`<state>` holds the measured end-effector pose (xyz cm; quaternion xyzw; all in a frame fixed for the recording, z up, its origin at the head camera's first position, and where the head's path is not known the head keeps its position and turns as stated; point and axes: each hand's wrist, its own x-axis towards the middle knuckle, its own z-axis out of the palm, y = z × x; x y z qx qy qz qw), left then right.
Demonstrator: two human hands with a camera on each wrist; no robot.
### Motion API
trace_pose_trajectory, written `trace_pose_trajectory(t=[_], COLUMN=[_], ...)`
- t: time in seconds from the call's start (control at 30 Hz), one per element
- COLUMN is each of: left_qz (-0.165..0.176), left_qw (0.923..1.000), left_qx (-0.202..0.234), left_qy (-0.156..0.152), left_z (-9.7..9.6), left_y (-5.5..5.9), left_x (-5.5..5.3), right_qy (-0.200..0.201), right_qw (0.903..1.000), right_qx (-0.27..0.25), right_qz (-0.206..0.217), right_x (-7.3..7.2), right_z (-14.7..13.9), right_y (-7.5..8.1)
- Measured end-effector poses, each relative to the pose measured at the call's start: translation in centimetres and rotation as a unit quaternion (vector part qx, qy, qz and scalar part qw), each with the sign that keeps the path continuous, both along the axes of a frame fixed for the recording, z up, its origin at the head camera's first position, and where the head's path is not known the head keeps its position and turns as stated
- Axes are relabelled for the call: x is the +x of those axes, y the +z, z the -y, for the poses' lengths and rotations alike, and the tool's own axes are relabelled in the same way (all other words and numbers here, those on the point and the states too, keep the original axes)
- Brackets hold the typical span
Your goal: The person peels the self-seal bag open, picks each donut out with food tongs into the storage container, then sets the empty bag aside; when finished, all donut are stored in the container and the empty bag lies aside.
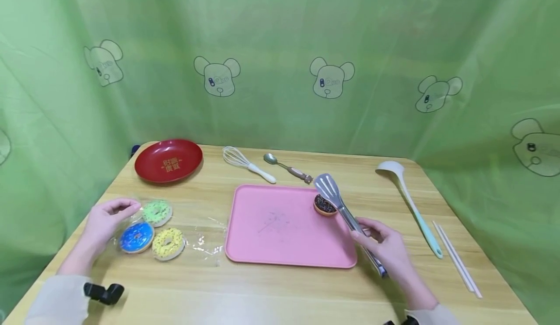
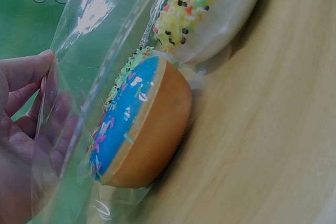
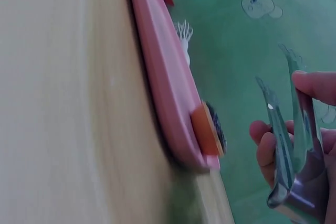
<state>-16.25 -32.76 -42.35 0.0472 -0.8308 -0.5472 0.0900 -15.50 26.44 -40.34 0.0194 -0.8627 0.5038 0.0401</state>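
My left hand [image 1: 105, 216] pinches the edge of a clear plastic bag [image 2: 86, 51] between thumb and fingers, lifting that side. Beside it lie a blue doughnut [image 1: 137, 237], a green doughnut [image 1: 157, 212] and a yellow doughnut [image 1: 168, 243], all with sprinkles, amid the clear plastic. In my right hand [image 1: 387, 247] are metal tongs [image 1: 343, 212], held along their arms and pointing away from me. The right wrist view shows the tong tips apart, nothing between them. Just under the tongs in the head view, a chocolate doughnut [image 1: 324, 205] sits in the pink tray's far right corner.
The pink tray [image 1: 280, 252] lies mid-table. Behind are a red plate [image 1: 148, 169], a white whisk [image 1: 261, 172] and a spoon [image 1: 288, 169]. A ladle [image 1: 411, 203] and white chopsticks [image 1: 457, 259] lie at the right. Green curtain [image 1: 280, 121] surrounds the table.
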Motion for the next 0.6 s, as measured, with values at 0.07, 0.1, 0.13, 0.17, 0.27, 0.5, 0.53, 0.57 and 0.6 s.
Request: trace_pose_trajectory(t=[0.07, 0.1, 0.13, 0.17, 0.27, 0.5, 0.53, 0.57, 0.6], left_qz=[-0.001, -0.001, 0.0, -0.001, 0.004, 0.013, 0.013, 0.013, 0.015], left_qw=[1.0, 1.0, 1.0, 1.0, 1.0, 0.9996, 0.9995, 0.9995, 0.9995], left_qx=[-0.003, -0.004, -0.004, -0.004, -0.006, -0.026, -0.028, -0.028, -0.028], left_qy=[-0.001, -0.001, -0.001, -0.002, -0.001, 0.002, 0.002, 0.003, 0.002], left_z=[0.0, 0.0, 0.0, 0.0, 0.0, 0.2, 0.2, 0.2, 0.2], left_y=[0.0, 0.0, 0.0, 0.0, -0.1, -0.3, -0.3, -0.3, -0.3], left_x=[0.0, 0.0, 0.0, 0.0, 0.1, 0.1, 0.1, 0.1, 0.0], right_qy=[0.008, 0.014, 0.022, 0.029, 0.046, 0.098, 0.109, 0.121, 0.136], right_qw=[0.9998, 0.9994, 0.9989, 0.9982, 0.9954, 0.9936, 0.9929, 0.9918, 0.9901], right_qx=[-0.018, -0.031, -0.04, -0.053, -0.082, -0.052, -0.043, -0.036, -0.03], right_qz=[-0.001, 0.001, 0.0, 0.003, 0.02, 0.021, 0.018, 0.016, 0.012], right_x=[-0.2, -0.4, -0.5, -0.6, -1.0, -1.8, -1.8, -1.8, -1.8], right_z=[0.9, 1.3, 1.7, 2.1, 3.5, 6.7, 7.1, 7.5, 7.9], right_y=[0.2, 0.2, 0.2, 0.3, 0.3, -0.2, -0.4, -0.5, -0.6])
